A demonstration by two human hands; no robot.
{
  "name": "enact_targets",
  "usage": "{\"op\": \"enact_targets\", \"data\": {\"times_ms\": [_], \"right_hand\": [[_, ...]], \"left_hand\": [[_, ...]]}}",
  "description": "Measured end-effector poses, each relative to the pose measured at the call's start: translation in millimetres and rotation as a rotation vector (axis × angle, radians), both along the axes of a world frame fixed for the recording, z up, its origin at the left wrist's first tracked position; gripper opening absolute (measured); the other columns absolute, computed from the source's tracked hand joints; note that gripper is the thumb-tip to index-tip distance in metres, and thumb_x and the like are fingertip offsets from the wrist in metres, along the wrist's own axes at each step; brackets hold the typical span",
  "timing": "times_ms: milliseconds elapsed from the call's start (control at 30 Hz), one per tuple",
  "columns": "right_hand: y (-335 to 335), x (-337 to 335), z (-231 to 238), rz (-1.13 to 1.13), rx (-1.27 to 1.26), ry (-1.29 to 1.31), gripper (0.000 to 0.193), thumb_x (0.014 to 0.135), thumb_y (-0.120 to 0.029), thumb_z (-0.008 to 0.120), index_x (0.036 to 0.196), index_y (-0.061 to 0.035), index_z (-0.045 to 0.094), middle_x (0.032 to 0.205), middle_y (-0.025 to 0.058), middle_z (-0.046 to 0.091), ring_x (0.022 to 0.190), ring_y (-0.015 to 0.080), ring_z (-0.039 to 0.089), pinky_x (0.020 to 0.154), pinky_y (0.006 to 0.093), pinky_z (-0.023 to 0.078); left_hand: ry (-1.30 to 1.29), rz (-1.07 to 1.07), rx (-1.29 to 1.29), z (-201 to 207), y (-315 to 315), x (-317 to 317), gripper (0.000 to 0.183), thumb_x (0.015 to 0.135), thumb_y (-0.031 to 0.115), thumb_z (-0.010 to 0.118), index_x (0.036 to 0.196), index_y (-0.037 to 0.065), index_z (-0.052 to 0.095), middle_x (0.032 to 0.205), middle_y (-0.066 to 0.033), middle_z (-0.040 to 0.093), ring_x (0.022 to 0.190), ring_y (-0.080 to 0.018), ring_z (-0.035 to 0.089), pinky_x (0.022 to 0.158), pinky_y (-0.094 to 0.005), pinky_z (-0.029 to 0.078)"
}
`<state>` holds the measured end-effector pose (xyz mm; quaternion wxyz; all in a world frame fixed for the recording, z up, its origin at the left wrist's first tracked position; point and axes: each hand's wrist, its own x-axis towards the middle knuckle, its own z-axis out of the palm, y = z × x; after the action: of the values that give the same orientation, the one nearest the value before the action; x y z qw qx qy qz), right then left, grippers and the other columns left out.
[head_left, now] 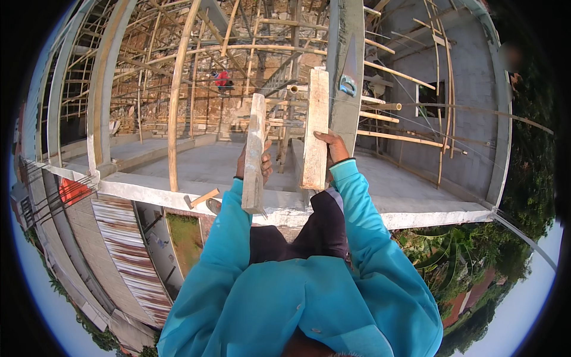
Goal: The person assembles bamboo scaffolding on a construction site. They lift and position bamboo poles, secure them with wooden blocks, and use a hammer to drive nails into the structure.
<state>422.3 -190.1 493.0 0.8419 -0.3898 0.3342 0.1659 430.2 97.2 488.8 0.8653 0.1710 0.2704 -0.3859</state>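
My left hand (266,159) is closed around a greyish, mortar-stained wooden plank (254,149), held roughly upright; its palm is hidden behind the wood. To its right, a paler wooden board (315,125) stands upright in my right hand (334,146), whose thumb lies across its edge. The two pieces are apart, with a gap between them. Just right of the pale board rises a grey concrete column (344,122), and a trowel with a blue handle (348,86) rests against its face. Left of my left forearm, a hammer (203,197) with a wooden handle lies on the concrete edge.
I am at a raised slab edge (416,219), with rusty roofing (128,250) far below on the left and greenery on the right. Bamboo poles (178,101) stand ahead. A thin string crosses near the boards. Another person in red (222,80) is below, beyond the scaffolding.
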Motion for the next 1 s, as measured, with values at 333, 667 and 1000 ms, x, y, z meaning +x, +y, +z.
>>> {"op": "enact_targets", "data": {"times_ms": [333,667,1000], "right_hand": [[23.4,-56.7,-106.8,-0.003,0.184,0.354,0.036,0.094,-0.02,0.069,0.121,0.0029,0.065,0.103,0.0154,0.072,0.098,0.0309,0.071,0.09,0.0433,0.057],[74.3,-226.7,-247.9,0.042,0.155,0.612,0.042,0.078,-0.012,0.074,0.117,0.0023,0.064,0.098,0.0208,0.071,0.086,0.0414,0.071,0.084,0.0537,0.059],[91.6,-212.0,-294.4,-0.076,0.112,0.86,0.055,0.082,-0.012,0.077,0.128,0.0082,0.056,0.114,0.0258,0.066,0.096,0.0466,0.069,0.085,0.0597,0.059]], "left_hand": [[0.134,-0.091,0.261,5.5,21.1,-33.0,0.065,0.099,0.064,0.046,0.13,0.009,0.058,0.071,-0.0029,0.06,0.05,-0.0164,0.055,0.047,-0.0322,0.047],[0.197,-0.132,0.386,-9.0,52.5,-61.0,0.067,0.096,0.07,0.044,0.125,0.011,0.059,0.068,-0.0019,0.056,0.053,-0.0167,0.052,0.05,-0.0319,0.043],[0.279,-0.094,0.438,-23.1,82.1,-106.7,0.07,0.097,0.071,0.04,0.124,0.009,0.059,0.07,-0.0057,0.055,0.056,-0.0208,0.053,0.053,-0.0356,0.045]]}}
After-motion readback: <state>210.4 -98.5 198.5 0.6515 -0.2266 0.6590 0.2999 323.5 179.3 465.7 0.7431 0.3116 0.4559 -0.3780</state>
